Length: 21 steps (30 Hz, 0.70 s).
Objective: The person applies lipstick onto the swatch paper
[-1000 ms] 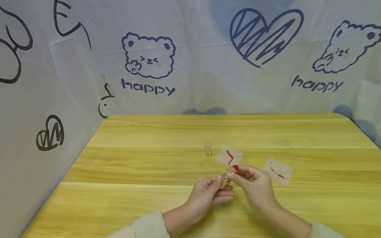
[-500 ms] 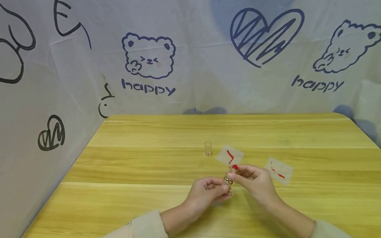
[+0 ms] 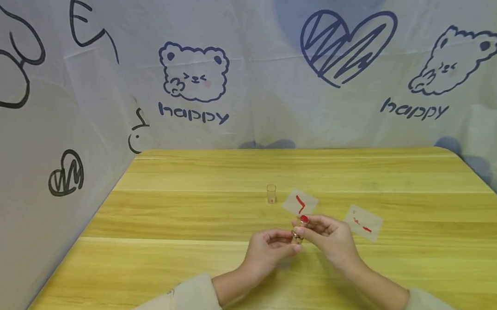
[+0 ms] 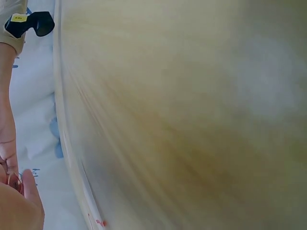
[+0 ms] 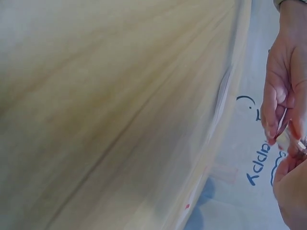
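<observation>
In the head view both hands meet over the wooden table around a lipstick (image 3: 303,219) with a gold tube and a red tip. My left hand (image 3: 266,255) pinches the lower end of the tube between thumb and fingers. Higher up, just below the red tip, my right hand (image 3: 335,241) pinches the same tube. The tip points up and away. Part of the tube is hidden behind the fingers. Both wrist views catch the hands only at the edge, with a bit of the shiny tube (image 4: 15,182) between them.
A clear cap (image 3: 271,194) stands upright on the table (image 3: 172,214) beyond the hands. Beside it lies a paper slip (image 3: 290,204) with a red mark. Another red-marked slip (image 3: 370,221) lies right of my right hand. Drawn-on white cloth (image 3: 267,98) hangs behind.
My left fingers have shifted their hold on the lower tube. The lipstick has tipped a little more upright, its red tip moving slightly left. Cap and slips stay put.
</observation>
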Motion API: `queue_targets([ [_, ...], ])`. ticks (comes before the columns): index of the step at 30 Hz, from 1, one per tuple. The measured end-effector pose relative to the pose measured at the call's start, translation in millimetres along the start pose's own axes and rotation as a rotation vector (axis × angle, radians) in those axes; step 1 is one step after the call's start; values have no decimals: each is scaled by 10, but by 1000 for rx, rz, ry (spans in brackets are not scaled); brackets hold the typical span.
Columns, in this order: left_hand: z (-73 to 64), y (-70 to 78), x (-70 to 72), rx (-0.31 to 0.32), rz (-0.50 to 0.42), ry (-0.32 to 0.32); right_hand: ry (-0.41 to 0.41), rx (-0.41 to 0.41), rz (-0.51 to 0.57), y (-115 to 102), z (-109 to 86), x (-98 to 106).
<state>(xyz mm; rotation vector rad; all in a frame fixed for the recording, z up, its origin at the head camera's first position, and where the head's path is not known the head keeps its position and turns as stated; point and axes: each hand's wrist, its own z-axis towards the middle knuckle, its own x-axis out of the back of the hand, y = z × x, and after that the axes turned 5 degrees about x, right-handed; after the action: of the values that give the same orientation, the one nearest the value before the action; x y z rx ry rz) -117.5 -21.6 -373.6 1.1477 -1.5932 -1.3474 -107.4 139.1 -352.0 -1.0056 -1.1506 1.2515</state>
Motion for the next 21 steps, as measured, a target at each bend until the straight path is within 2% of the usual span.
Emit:
queue_targets([
  [4, 2, -6, -26, -50, 25, 48, 35, -1, -18, -4, -15, -35],
  [12, 7, -6, -104, -102, 16, 105, 118, 15, -11, -12, -36, -96],
  [16, 4, 4, -120, -114, 23, 97, 135, -5, -37, -28, -43, -93],
  [21, 2, 12, -94, -78, 52, 60, 108, -19, -48, -53, -53, -67],
])
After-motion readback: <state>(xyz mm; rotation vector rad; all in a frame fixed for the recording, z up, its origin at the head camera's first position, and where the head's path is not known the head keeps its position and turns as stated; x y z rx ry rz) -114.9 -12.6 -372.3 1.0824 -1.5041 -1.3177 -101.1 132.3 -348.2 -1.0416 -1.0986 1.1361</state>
